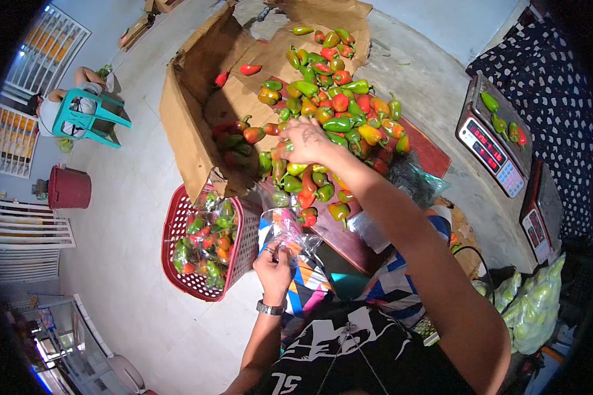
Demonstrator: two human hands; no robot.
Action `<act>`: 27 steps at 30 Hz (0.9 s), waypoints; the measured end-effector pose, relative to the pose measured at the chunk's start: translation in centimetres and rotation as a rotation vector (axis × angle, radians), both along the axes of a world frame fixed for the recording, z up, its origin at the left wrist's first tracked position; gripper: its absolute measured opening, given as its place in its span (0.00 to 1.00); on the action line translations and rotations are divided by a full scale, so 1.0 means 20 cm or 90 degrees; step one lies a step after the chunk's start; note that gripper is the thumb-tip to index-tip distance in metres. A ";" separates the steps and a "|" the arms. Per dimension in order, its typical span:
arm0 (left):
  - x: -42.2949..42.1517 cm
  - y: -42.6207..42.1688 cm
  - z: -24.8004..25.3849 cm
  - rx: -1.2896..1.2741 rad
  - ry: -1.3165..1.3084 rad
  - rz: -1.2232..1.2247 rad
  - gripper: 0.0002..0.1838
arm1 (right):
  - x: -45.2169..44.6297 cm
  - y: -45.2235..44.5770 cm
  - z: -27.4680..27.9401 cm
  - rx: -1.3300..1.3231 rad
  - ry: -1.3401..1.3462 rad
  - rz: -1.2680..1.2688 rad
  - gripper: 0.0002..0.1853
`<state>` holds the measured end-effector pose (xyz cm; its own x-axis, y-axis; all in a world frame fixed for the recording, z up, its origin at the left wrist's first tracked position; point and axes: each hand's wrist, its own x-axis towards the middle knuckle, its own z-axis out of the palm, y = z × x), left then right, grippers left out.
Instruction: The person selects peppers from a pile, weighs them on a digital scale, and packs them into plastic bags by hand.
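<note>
My right hand (304, 139) reaches over the pile of red, green and yellow peppers (340, 103), its fingers curled down at the pile's left side; what lies under the fingertips is partly hidden. Lower down, my left hand (273, 266) pinches the edge of a clear plastic bag (284, 230) above my lap. Beside that hand stands a red perforated basket (242, 243) with bagged peppers (212, 240) inside. An opened cardboard box (181, 125) lies against the pile, with a few peppers in its shaded part.
Two digital scales (486, 148) (537, 227) are at the right, one bearing several peppers. A bag of green produce (534, 309) lies lower right. At the left are a person in a teal chair (79, 118) and a red bucket (70, 187).
</note>
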<state>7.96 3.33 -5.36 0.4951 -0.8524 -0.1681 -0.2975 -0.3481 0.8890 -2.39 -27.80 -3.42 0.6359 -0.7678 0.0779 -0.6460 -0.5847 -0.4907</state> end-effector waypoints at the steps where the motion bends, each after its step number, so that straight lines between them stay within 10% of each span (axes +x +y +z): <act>1: 0.00 0.01 -0.01 0.009 0.007 0.004 0.14 | 0.06 0.01 -0.03 -0.019 -0.008 -0.005 0.26; 13: 0.01 -0.02 0.01 0.014 -0.002 0.003 0.11 | 0.60 -0.17 -0.26 -0.088 0.188 0.049 0.28; 19: 0.00 -0.01 -0.01 -0.021 -0.005 0.010 0.11 | 0.30 -0.15 -0.10 0.097 -0.353 0.023 0.31; 21: -0.01 -0.01 0.00 -0.023 -0.022 0.007 0.11 | 0.15 -0.16 -0.08 0.420 -0.691 0.134 0.28; 27: -0.05 -0.04 0.08 -0.014 -0.055 -0.002 0.12 | -0.72 0.05 0.17 0.760 -0.878 -0.029 0.20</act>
<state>6.92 2.58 -3.82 0.5039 -0.8572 -0.1065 -0.3749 -0.3281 0.8671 -16.79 -26.70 -0.04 0.5791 -0.8120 -0.0725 0.5323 0.4441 -0.7207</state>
